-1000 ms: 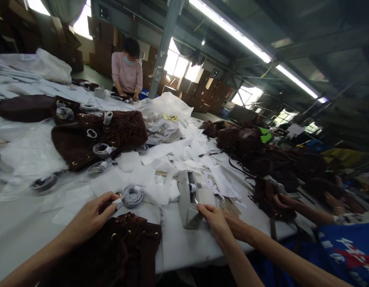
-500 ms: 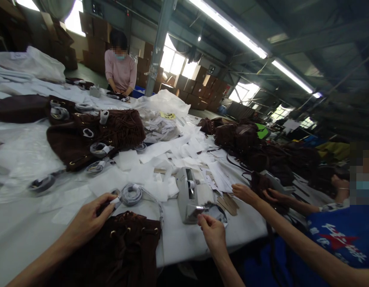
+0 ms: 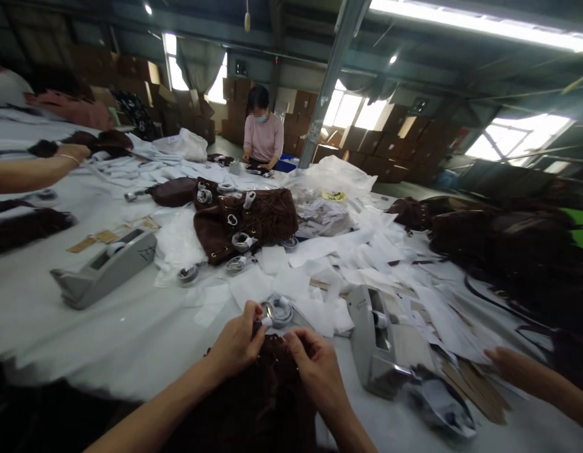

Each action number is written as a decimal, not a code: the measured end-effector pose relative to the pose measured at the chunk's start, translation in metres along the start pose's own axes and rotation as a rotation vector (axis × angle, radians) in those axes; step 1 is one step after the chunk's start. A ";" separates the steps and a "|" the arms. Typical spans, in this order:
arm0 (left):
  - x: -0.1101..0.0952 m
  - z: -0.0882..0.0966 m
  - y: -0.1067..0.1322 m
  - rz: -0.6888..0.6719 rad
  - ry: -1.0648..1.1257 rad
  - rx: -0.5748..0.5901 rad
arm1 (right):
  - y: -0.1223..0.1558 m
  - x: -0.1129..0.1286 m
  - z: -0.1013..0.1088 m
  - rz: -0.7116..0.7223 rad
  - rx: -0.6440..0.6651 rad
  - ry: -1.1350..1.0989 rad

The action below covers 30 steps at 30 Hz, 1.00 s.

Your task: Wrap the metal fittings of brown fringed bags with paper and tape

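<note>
My left hand point(image 3: 237, 336) is closed, thumb and fingers pinching the strap end point(image 3: 267, 318), where a gold-coloured metal clasp and a white wrapping show. Just beyond it lies the rest of the strap, a coil in grey wrapping point(image 3: 281, 308). Below both hands is a dark brown drawstring bag point(image 3: 267, 402). My right hand point(image 3: 317, 365) is beside the left, its thumb and fingers pressed together over the bag's gathered top. What those fingers hold, if anything, is too small to make out. A grey tape dispenser point(image 3: 367, 340) stands to the right of my right hand.
Another tape dispenser point(image 3: 107, 267) stands on the left. A fringed brown bag point(image 3: 254, 220) with wrapped hardware lies ahead, near white paper sheets point(image 3: 315, 270). Dark bags point(image 3: 490, 245) are piled at right. Other people's hands reach in from left point(image 3: 69, 157) and right point(image 3: 518, 371).
My right hand has left the tape dispenser and come in beside my left hand. The left keeps its pinch on the strap end. The view has swung left, bringing the second dispenser into sight.
</note>
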State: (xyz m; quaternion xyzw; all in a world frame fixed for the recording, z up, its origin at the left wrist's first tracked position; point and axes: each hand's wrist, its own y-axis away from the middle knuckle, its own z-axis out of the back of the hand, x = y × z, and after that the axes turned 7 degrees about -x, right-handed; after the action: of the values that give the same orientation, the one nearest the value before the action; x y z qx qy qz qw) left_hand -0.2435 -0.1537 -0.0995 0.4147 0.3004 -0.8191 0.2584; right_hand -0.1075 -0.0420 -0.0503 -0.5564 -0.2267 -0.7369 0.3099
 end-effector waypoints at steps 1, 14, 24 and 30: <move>0.001 -0.001 0.001 -0.019 -0.011 -0.005 | -0.007 0.001 -0.009 -0.002 0.021 -0.018; 0.012 -0.009 0.004 -0.243 -0.221 0.020 | -0.035 -0.020 -0.034 -0.131 0.026 0.089; 0.016 -0.010 0.000 -0.174 -0.111 -0.016 | -0.043 -0.022 -0.039 -0.295 0.019 0.026; 0.005 -0.001 -0.002 -0.083 0.036 -0.066 | -0.044 -0.025 -0.047 -0.354 -0.090 -0.129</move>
State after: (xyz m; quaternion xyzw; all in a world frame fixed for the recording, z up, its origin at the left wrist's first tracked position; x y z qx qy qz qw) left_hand -0.2476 -0.1525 -0.1037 0.4079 0.3488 -0.8111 0.2325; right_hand -0.1654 -0.0379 -0.0872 -0.5670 -0.3073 -0.7522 0.1351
